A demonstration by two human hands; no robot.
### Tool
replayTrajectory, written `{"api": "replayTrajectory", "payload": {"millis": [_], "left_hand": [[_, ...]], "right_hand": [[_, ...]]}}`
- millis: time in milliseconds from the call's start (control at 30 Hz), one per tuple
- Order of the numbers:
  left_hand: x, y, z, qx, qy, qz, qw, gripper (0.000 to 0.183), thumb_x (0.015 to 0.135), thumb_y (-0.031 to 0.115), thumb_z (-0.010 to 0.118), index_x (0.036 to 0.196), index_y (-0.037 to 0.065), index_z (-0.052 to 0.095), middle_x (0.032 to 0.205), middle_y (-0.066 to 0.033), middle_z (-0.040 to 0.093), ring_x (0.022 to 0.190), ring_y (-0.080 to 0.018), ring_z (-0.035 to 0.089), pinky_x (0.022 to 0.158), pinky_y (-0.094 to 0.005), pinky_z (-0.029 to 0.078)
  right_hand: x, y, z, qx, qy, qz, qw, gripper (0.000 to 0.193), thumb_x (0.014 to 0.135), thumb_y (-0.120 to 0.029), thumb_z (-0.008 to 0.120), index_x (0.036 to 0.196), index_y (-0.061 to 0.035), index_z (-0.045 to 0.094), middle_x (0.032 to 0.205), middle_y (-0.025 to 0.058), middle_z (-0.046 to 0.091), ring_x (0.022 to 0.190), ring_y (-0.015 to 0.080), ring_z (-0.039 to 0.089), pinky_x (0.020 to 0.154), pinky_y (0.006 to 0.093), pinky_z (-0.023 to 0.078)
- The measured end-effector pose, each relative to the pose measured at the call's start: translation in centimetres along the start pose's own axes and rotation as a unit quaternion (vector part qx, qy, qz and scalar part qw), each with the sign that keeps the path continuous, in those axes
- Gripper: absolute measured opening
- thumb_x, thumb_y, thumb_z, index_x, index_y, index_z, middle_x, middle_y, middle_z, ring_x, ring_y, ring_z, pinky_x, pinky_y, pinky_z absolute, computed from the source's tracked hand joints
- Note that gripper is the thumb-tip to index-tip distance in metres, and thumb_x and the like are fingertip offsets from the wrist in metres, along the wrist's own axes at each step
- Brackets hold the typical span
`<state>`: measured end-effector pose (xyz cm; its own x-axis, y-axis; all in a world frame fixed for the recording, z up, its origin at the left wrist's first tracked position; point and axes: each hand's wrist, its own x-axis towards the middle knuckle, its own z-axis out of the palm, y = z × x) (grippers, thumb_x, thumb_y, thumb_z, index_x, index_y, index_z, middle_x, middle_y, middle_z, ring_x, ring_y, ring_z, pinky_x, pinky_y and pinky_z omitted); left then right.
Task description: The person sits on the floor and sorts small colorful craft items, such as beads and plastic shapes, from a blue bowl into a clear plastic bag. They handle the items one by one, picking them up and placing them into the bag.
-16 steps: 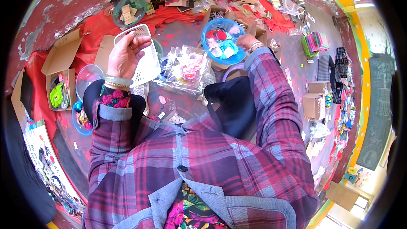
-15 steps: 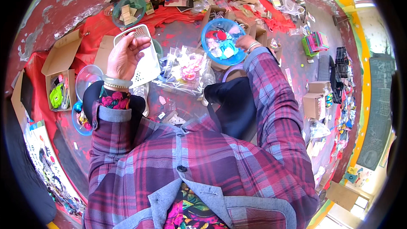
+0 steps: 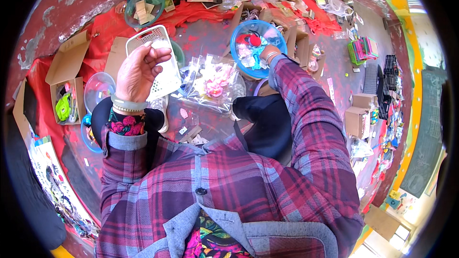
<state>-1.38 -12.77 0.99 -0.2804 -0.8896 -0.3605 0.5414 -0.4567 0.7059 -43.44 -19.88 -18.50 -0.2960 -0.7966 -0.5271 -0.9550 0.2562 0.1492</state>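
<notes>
My left hand [image 3: 138, 74] is raised over the near part of a white perforated plastic basket [image 3: 165, 84]. Its fingers are curled with the thumb against them, and I cannot make out anything in the pinch. My right hand [image 3: 269, 52] reaches into a blue plastic basin [image 3: 233, 43], its fingertips hidden among the contents. Beside those fingers lies a turquoise fabric piece [image 3: 257, 53], with a red pompom-like piece [image 3: 254, 40] and pale wrapped pieces around it. Between basket and basin, clear plastic packets with pink fabric flowers [image 3: 216, 86] lie in a pile in front of me.
To the left are an open cardboard box [image 3: 67, 93] and a clear bowl [image 3: 99, 86]. A green basin with cards [image 3: 128, 12] stands at the back left. On the right are a green basket [image 3: 355, 53], small cardboard boxes [image 3: 356, 120] and black baskets [image 3: 371, 77].
My right hand has moved slightly left and deeper into the blue basin, among the turquoise and pale pieces. My left hand stays curled in nearly the same place.
</notes>
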Motion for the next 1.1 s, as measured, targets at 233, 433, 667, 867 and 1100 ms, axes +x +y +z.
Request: {"api": "replayTrajectory", "payload": {"millis": [233, 433, 667, 867, 1100], "left_hand": [[-0.4, 0.2, 0.0, 0.001, -0.021, 0.002, 1.0, 0.022, 0.092, 0.022, 0.044, 0.082, 0.005, 0.055, 0.095, -0.0149, 0.064, 0.089, -0.0205, 0.061, 0.068, -0.0269, 0.043], [-0.5, -0.1, -0.6, 0.002, -0.029, 0.022, 0.999, 0.022, 0.092, 0.022, 0.044, 0.091, 0.004, 0.057, 0.095, -0.0144, 0.064, 0.087, -0.0195, 0.062, 0.068, -0.0262, 0.044], [-0.3, -0.2, 0.2, 0.017, -0.009, 0.019, 1.0, 0.02, 0.091, 0.024, 0.045, 0.09, 0.007, 0.056, 0.093, -0.0124, 0.065, 0.086, -0.0179, 0.062, 0.068, -0.0253, 0.043], [0.8, 1.3, -3.2, 0.001, 0.057, 0.145, 0.988, 0.023, 0.091, 0.024, 0.046, 0.076, 0.009, 0.054, 0.089, -0.0126, 0.066, 0.086, -0.0194, 0.061, 0.071, -0.0272, 0.043], [0.9, 3.6, -7.0, -0.127, 0.298, 0.27, 0.907, 0.022, 0.089, 0.027, 0.052, 0.077, 0.009, 0.057, 0.086, -0.0148, 0.066, 0.085, -0.0221, 0.062, 0.075, -0.0311, 0.043]], "right_hand": [[-0.9, 5.9, -5.2, 0.363, -0.177, -0.011, 0.915, 0.021, 0.074, -0.022, 0.061, 0.091, -0.0104, 0.063, 0.093, 0.0008, 0.063, 0.081, 0.0186, 0.061, 0.069, 0.0313, 0.049], [-6.9, 6.8, -9.6, 0.717, -0.205, -0.152, 0.649, 0.027, 0.085, -0.01, 0.046, 0.111, -0.0049, 0.053, 0.103, 0.0067, 0.061, 0.095, 0.0181, 0.058, 0.078, 0.0378, 0.05], [-10.1, 5.7, -12.6, 0.874, -0.087, -0.134, 0.459, 0.027, 0.088, -0.023, 0.054, 0.111, -0.0094, 0.052, 0.097, 0.0078, 0.062, 0.092, 0.0234, 0.06, 0.08, 0.0484, 0.049], [-14.8, -0.1, -14.5, 0.89, -0.035, -0.194, 0.412, 0.022, 0.082, -0.007, 0.059, 0.104, -0.0062, 0.056, 0.094, 0.0072, 0.062, 0.087, 0.0213, 0.06, 0.076, 0.0396, 0.049], [-20.3, -6.5, -13.8, 0.888, -0.039, -0.233, 0.394, 0.033, 0.08, 0.006, 0.048, 0.111, -0.0032, 0.05, 0.1, 0.009, 0.059, 0.093, 0.0252, 0.059, 0.081, 0.0425, 0.049]]}}
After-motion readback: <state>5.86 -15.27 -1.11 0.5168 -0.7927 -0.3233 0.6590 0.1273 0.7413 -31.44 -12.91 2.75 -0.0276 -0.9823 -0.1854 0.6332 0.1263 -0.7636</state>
